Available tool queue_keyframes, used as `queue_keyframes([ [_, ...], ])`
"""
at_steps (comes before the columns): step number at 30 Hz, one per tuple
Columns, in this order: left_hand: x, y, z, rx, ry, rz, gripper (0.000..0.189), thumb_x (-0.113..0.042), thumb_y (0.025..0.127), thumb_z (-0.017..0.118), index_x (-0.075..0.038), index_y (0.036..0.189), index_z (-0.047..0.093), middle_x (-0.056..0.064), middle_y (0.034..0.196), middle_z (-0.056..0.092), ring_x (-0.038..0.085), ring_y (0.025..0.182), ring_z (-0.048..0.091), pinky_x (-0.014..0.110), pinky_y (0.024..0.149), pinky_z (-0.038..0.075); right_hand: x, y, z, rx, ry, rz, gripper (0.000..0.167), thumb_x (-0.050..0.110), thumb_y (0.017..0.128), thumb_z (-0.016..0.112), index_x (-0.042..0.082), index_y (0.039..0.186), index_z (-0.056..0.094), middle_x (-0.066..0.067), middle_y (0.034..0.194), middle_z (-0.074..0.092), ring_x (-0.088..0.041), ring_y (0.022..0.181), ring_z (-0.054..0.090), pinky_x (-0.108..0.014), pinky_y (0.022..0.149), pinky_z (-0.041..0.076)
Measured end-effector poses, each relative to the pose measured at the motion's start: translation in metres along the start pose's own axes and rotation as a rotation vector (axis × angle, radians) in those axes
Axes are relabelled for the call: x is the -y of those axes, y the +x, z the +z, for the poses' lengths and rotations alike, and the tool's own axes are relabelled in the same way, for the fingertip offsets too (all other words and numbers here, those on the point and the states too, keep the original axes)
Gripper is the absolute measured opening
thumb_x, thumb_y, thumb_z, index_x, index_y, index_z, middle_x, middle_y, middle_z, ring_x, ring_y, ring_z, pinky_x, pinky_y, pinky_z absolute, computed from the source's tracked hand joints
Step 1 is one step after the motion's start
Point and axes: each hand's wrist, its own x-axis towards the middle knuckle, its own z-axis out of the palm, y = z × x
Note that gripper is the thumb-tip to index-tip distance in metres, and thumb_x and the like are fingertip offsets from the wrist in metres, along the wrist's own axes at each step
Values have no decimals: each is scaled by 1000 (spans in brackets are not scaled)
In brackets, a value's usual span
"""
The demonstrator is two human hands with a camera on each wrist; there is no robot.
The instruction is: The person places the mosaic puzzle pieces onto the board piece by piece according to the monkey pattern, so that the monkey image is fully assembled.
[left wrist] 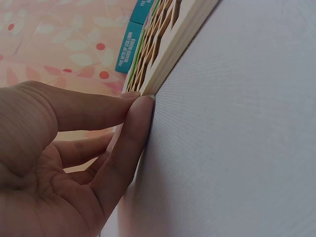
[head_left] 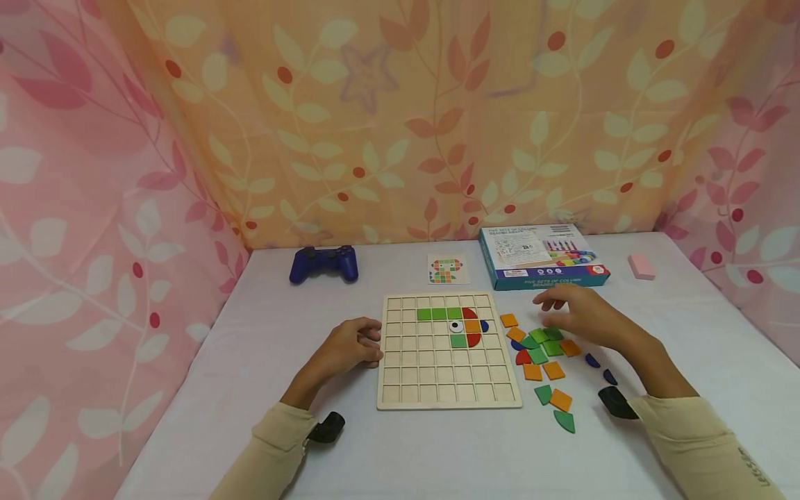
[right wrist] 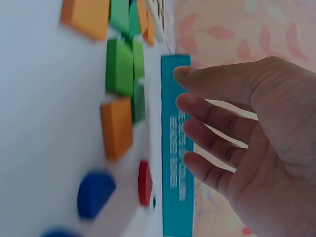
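the left grip (head_left: 347, 346) pinches one board (head_left: 431, 375), lower centre of the frame, bearing nine pieces (head_left: 472, 326); the right grip (head_left: 581, 314), loosely spread, empty, hovers near six loose orange squares (head_left: 532, 372), right of centre.

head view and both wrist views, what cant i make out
Head view: fine print on the box, too small to read.
Left wrist view: grid board, partly cut off by the top edge.
Right wrist view: lowest blue piece, blurred and cut off by the bottom edge.
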Motion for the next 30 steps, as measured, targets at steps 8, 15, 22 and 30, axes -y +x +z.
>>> queue_keyframes([
  [8, -1, 0, 0, 4, -3, 9, 58, 14, 86, 76, 8, 141, 59, 19, 121, 65, 19, 95, 69, 33, 77, 68, -26, -17, -9, -18, -8, 4, 43, 18, 92, 81, 2, 131, 72, -3, 102, 71, -24, 99, 62, -40, 84, 64],
  [15, 1, 0, 0, 3, 0, 2, 58, 14, 86, 76, 7, 141, 59, 18, 122, 65, 19, 96, 69, 33, 77, 68, -41, -27, -14, -19, -12, 45, 44, 15, 90, 79, 1, 131, 71, -11, 109, 71, -31, 105, 63, -51, 87, 65],
  [22, 2, 0, -1, 7, 3, 7, 58, 13, 86, 76, 8, 141, 59, 19, 123, 64, 19, 96, 69, 33, 77, 67, -50, -31, -16, -8, -8, 84, 46, 13, 89, 77, 0, 133, 70, -14, 111, 69, -33, 106, 62, -50, 85, 65],
  [30, 0, 0, 0, 5, 9, 6, 58, 13, 86, 75, 7, 141, 59, 18, 122, 65, 19, 95, 70, 33, 77, 67, -52, -30, -13, -32, -26, 65, 44, 12, 91, 75, 3, 133, 71, -19, 123, 71, -39, 112, 62, -59, 90, 63],
])
